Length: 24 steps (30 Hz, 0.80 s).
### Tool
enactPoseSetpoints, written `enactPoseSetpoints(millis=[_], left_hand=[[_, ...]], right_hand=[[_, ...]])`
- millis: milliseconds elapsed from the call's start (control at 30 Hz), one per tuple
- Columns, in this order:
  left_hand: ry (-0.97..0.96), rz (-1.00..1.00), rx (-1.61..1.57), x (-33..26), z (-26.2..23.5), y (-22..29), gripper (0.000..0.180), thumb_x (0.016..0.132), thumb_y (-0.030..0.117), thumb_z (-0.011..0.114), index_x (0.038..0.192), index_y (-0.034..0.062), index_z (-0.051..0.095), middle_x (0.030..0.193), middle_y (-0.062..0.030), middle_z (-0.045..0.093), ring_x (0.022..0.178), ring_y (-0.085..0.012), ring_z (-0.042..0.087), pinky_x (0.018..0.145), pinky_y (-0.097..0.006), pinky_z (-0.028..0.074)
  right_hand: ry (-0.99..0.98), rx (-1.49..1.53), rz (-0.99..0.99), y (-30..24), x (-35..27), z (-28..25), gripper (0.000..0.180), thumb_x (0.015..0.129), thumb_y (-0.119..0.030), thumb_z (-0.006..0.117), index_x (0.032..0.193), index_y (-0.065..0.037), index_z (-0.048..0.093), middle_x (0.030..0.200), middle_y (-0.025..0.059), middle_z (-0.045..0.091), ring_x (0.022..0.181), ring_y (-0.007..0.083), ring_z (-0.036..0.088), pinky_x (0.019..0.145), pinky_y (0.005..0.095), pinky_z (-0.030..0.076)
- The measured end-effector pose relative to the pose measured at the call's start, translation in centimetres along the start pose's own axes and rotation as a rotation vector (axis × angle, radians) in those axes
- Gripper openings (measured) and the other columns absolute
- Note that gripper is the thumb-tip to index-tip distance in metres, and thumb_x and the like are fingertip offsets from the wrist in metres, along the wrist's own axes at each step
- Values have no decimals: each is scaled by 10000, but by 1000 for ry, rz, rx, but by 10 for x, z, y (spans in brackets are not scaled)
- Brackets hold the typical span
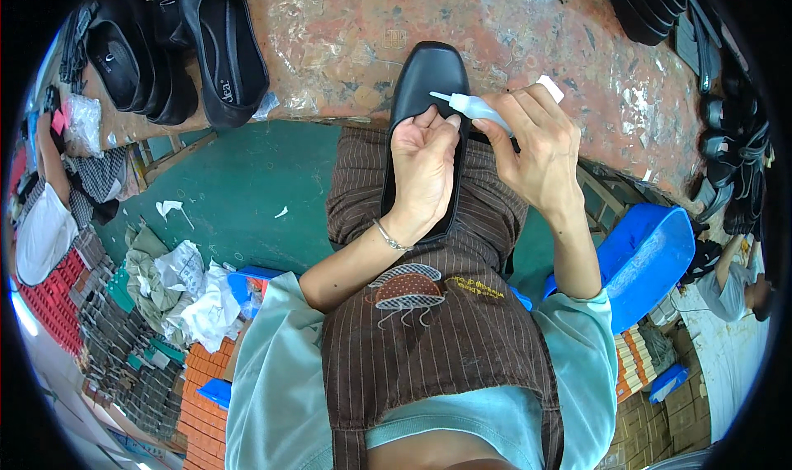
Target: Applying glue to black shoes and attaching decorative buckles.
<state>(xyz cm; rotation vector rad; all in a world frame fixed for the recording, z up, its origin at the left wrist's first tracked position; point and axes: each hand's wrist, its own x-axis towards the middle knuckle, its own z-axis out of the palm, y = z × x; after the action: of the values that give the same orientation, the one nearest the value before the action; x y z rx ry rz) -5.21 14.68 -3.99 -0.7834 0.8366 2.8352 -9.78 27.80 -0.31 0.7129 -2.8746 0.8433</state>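
A black square-toed leather shoe rests over my lap with its toe on the table's near edge. My left hand lies over the shoe's opening, its fingers closed at the front edge by the toe part; what the fingertips pinch there is hidden. In my right hand is a small translucent squeeze bottle with a thin white nozzle. Its tip points left, just over the toe part near my left fingertips. A white piece shows beyond the right knuckles.
Black shoes stand at the table's left; more dark shoes line its right. A blue bin stands right of me. Crumpled plastic bags lie at left. Another person sits far left, another far right.
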Motion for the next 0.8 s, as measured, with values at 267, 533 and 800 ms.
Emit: enactPoseSetpoints(millis=[267, 533, 800], left_hand=[[-28, 2, -31, 0, -9, -2, 247, 869, -112, 508, 1090, -6, 532, 1060, -75, 604, 974, -114, 568, 876, -255, 453], [-23, -2, -17, 0, -5, -1, 234, 871, -102, 514, 1085, -9, 537, 1058, -79, 608, 964, -118, 573, 866, -259, 452], [13, -14, -11, 0, -4, 0, 194, 874, -98, 512, 1047, -17, 545, 1008, -52, 599, 888, -79, 543, 806, -233, 439]], right_hand=[[-83, -36, 24, -3, 4, -5, 177, 733, -126, 715, 883, -52, 659, 800, 77, 636, 749, 248, 600, 594, 349, 487], [-32, -27, -21, -4, 8, -4, 114, 740, -136, 690, 796, -82, 607, 695, 38, 566, 673, 229, 541, 525, 349, 452], [-45, -45, -28, -5, 10, -6, 123, 729, -137, 694, 783, -83, 598, 679, 33, 556, 665, 223, 536, 511, 340, 446]])
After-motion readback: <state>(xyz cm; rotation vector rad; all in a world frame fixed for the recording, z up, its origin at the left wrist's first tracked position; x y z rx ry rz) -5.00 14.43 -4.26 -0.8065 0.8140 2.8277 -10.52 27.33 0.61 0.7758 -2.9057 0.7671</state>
